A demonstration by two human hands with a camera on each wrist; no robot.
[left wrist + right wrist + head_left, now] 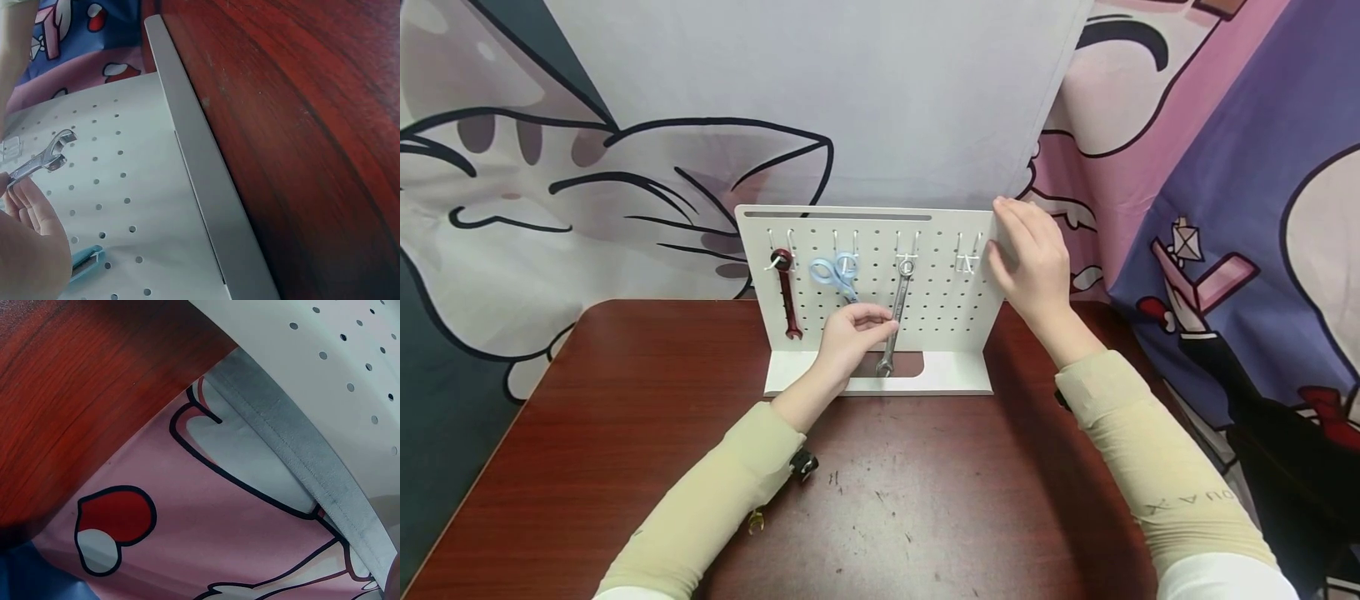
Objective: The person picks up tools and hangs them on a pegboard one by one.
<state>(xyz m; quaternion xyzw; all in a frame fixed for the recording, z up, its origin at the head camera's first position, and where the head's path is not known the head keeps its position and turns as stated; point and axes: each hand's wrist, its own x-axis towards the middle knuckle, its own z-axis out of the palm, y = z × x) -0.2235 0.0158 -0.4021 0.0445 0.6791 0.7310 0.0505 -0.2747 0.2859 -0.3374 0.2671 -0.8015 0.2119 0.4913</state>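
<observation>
A silver combination wrench hangs by its ring end from a hook on the white pegboard. My left hand pinches its shaft below the middle with thumb and fingers. In the left wrist view, the wrench's open end sticks out past the left fingers, in front of the board. My right hand grips the board's upper right edge, thumb toward the front. Only a sliver of that hand enters the right wrist view. Light blue scissors hang just left of the wrench.
A dark red wrench hangs at the board's left. On the right is a hook with nothing hung on it. The board's base stands on a brown wooden table, before a printed cloth backdrop. A small yellowish object shows beside the left sleeve.
</observation>
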